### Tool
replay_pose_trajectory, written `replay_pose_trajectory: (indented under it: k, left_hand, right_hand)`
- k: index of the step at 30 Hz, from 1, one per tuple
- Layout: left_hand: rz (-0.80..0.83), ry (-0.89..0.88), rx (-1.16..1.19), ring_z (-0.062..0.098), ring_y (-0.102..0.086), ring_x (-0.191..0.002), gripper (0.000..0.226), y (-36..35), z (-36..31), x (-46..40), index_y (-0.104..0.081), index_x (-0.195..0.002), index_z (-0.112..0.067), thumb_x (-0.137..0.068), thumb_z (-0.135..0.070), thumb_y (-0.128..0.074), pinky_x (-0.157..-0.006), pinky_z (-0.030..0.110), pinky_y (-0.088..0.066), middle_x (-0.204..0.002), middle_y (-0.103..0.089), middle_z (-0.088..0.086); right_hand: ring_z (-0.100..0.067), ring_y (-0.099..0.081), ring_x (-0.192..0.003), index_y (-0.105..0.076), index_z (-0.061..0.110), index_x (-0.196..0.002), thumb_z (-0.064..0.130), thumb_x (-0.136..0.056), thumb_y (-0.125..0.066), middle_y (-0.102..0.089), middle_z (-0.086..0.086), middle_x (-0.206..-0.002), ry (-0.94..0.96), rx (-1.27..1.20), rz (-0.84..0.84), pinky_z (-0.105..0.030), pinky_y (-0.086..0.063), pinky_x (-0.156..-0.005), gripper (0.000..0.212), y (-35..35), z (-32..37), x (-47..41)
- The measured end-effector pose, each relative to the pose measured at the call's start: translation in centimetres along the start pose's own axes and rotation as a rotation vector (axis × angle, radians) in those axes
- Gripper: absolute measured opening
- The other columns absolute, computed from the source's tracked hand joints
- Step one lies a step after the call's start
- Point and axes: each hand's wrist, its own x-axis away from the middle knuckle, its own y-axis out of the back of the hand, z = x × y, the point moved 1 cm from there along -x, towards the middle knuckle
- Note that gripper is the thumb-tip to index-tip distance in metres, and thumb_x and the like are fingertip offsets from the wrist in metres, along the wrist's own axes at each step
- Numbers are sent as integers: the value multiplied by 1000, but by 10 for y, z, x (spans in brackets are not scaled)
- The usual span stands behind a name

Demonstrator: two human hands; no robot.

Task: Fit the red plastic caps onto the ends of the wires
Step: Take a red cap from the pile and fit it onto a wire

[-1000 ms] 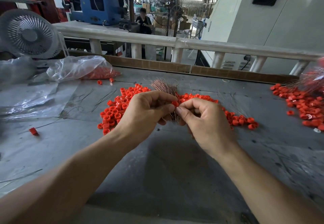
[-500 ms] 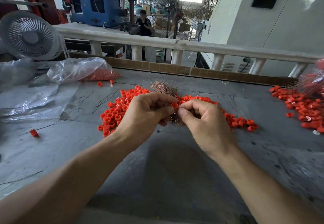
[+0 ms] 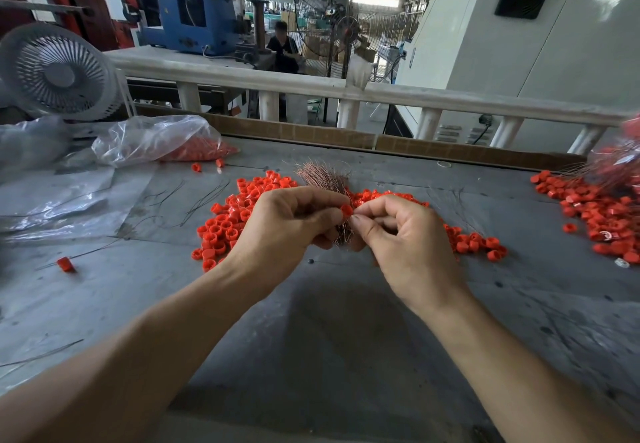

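Note:
My left hand [image 3: 287, 231] pinches a single red cap [image 3: 346, 210] between thumb and forefinger, and its lower fingers curl round a bundle of thin copper-coloured wires [image 3: 323, 175] that fans out behind my hands. My right hand [image 3: 405, 238] meets it, thumb and forefinger pinched just beside the cap; a wire between them is too thin to make out. A heap of loose red caps [image 3: 232, 220] is spread on the grey table [image 3: 329, 338] behind and around both hands.
A second heap of red caps with wires [image 3: 602, 207] lies at the right edge. A clear plastic bag holding caps [image 3: 156, 141] and plastic sheeting lie at the back left, with a white fan [image 3: 59, 71] behind. One capped wire [image 3: 65, 264] lies at the left. A white railing [image 3: 346, 90] borders the table's far side.
Both hands have stayed together over the cap heap with only small finger shifts. The cap remains pinched at my left fingertips.

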Motion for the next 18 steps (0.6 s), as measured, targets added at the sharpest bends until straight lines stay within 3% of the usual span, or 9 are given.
replay_pose_trajectory:
  k: [5, 10, 15, 18]
  left_hand:
    - [1, 41, 63, 19, -70, -77, 17, 0, -2, 1, -79, -106, -13, -98, -9, -64, -73, 28, -62, -91, -76, 18]
    - [-7, 69, 114, 19, -68, -77, 21, -1, -2, -1, -79, -108, -11, -99, -4, -61, -76, 32, -62, -94, -72, 27]
    - [-3, 77, 179, 16, -67, -75, 22, 0, 2, -3, -80, -102, -12, -96, 1, -63, -73, 29, -60, -81, -73, 11]
    - [0, 79, 206, 16, -68, -75, 22, 1, 2, -4, -81, -99, -13, -94, 1, -64, -73, 29, -60, -84, -73, 11]
  right_hand:
    - [-6, -69, -64, -73, 23, -87, 14, -96, -70, -73, 8, -69, 20, 7, -2, -19, -53, -61, 13, 2, -2, -1]
    - [-9, -67, -61, -71, 26, -84, 11, -96, -69, -71, 7, -68, 43, 22, -8, -19, -52, -58, 19, 4, -1, -2]
    - [-23, -66, -61, -70, 27, -85, 11, -96, -68, -71, -1, -67, 41, 1, -10, -36, -53, -58, 19, 3, -1, -1]
    - [-22, -65, -60, -70, 27, -86, 10, -96, -67, -70, 0, -65, 42, -13, -1, -35, -52, -57, 20, 3, -1, -1]
